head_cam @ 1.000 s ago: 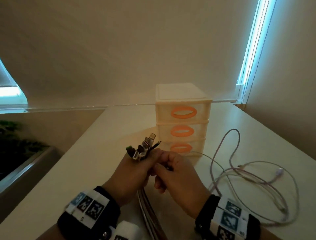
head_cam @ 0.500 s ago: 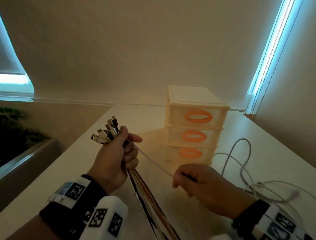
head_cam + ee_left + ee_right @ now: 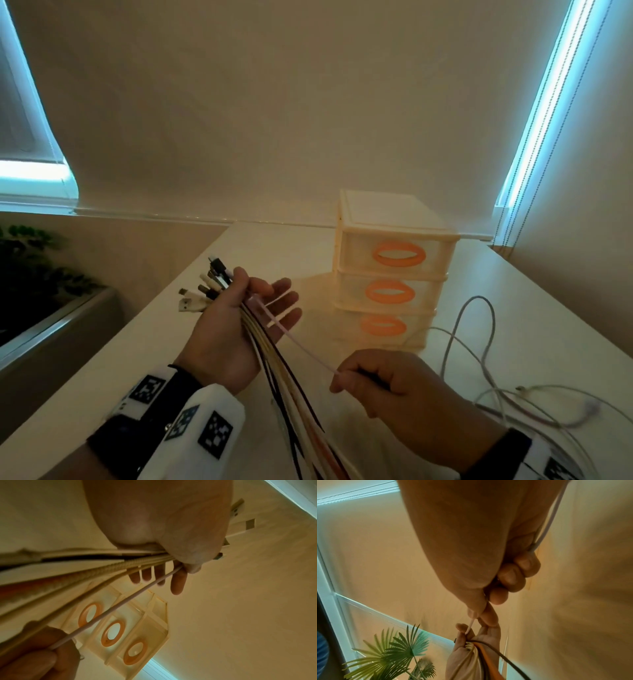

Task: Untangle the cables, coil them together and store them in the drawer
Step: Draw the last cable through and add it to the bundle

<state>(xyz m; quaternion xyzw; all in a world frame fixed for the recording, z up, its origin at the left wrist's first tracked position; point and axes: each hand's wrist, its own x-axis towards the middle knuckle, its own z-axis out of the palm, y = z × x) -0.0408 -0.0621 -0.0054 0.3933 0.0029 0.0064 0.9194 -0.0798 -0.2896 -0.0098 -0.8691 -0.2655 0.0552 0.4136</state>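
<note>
My left hand (image 3: 236, 322) is raised over the table, its thumb pinning a bundle of cables (image 3: 274, 373) against the palm while its fingers (image 3: 286, 301) stretch out straight. Several plugs (image 3: 202, 291) stick out past the thumb. A thin pale pink cable (image 3: 305, 349) runs taut from that hand to my right hand (image 3: 394, 390), which pinches it between thumb and forefinger. The left wrist view shows the bundle (image 3: 102, 563) under the thumb and the pink cable (image 3: 120, 604) leaving it. The right wrist view shows the pinch on the pink cable (image 3: 471, 624).
A small three-drawer unit (image 3: 394, 284) with orange handles stands on the white table (image 3: 137, 359), all drawers closed. Loose pale cables (image 3: 479, 342) loop on the table to its right. A plant (image 3: 393, 655) and a planter edge lie off the table's left side.
The hands have drawn apart, stretching the pink cable out of the bundle. My left hand's fingers have straightened from a fist; the thumb still holds the bundle. The head has turned left.
</note>
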